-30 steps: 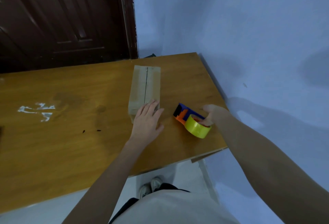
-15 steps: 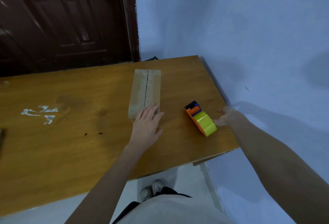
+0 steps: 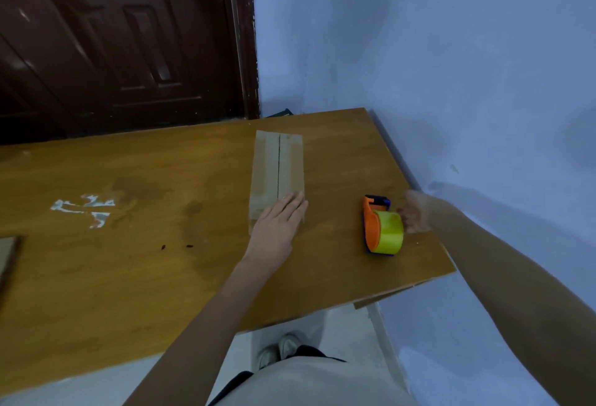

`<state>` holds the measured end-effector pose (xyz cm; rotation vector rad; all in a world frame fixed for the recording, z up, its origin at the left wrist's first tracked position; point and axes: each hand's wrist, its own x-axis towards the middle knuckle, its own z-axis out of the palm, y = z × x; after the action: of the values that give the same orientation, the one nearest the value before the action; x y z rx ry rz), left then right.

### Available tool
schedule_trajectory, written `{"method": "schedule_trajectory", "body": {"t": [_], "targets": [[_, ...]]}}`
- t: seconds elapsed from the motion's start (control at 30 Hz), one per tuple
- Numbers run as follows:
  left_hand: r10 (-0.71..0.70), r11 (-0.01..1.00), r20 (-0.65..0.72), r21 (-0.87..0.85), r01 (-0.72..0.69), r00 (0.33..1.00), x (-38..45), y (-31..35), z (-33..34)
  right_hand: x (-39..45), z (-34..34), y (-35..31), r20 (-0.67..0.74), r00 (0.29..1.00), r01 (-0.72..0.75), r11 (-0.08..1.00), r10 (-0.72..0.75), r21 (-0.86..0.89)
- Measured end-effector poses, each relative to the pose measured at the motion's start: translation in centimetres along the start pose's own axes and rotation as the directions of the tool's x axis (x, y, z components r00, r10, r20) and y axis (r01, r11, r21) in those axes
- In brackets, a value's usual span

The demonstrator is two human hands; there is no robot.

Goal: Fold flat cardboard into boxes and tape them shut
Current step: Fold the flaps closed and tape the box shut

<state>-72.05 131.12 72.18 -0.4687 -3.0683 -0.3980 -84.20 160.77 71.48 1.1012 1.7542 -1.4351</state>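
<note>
Resting flat, fingers straight, left hand (image 3: pixel 278 228) presses near end of cardboard box (image 3: pixel 278 170), which lies lengthwise on tabletop (image 3: pixel 129 276) w/ top seam taped. Right hand (image 3: pixel 416 212) sits just right of tape dispenser (image 3: pixel 382 228), fingers loosely curled, holding nothing; contact w/ roll cannot be told. Dispenser stands between the hands. Vs. 1 s ago: right hand has let go of dispenser, now turned lengthwise; left hand unchanged.
</note>
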Motion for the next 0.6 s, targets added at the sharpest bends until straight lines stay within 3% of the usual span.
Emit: {"method": "schedule_trajectory", "body": {"t": [0.1, 0.2, 0.3, 0.37, 0.43, 0.5, 0.6], "targets": [[-0.024, 0.999, 0.003, -0.02, 0.024, 1.0, 0.4, -0.2, -0.1, -0.5, 0.3, 0.2, 0.013, 0.997, 0.078, 0.993, -0.077, -0.094], [-0.022, 0.998, -0.032, -0.054, 0.021, 0.999, 0.0, -0.4, -0.2, -1.1, 0.8, 0.3, -0.137, 0.947, 0.227, 0.909, -0.29, -0.35], [-0.03, 0.998, -0.079, -0.06, 0.026, 0.996, 0.1, -0.4, -0.2, -2.7, 1.7, 0.0, -0.193, 0.726, 0.363, 0.606, -0.66, -0.708], [-0.039, 0.996, -0.131, -0.089, 0.028, 0.991, 0.2, -0.5, -0.2, -4.7, 3.5, 0.2, -0.156, 0.547, 0.531, 0.484, -0.823, -0.695], [-0.064, 0.989, -0.18, -0.14, 0.039, 0.982, 0.0, -0.6, -0.2, -7.4, 6.5, 1.4, 0.0, 0.46, 0.699, 0.361, -0.888, -0.617], [-0.092, 0.983, -0.187, -0.172, 0.059, 0.978, -0.3, -0.6, -0.4, -9.3, 10.1, 3.4, 0.241, 0.483, 0.797, 0.309, -0.842, -0.519], [-0.116, 0.988, -0.213, -0.121, 0.091, 0.97, -0.3, -1.3, -0.6, -10.1, 14.1, 6.1, 0.429, 0.573, 0.808, 0.395, -0.698, -0.436]]}}
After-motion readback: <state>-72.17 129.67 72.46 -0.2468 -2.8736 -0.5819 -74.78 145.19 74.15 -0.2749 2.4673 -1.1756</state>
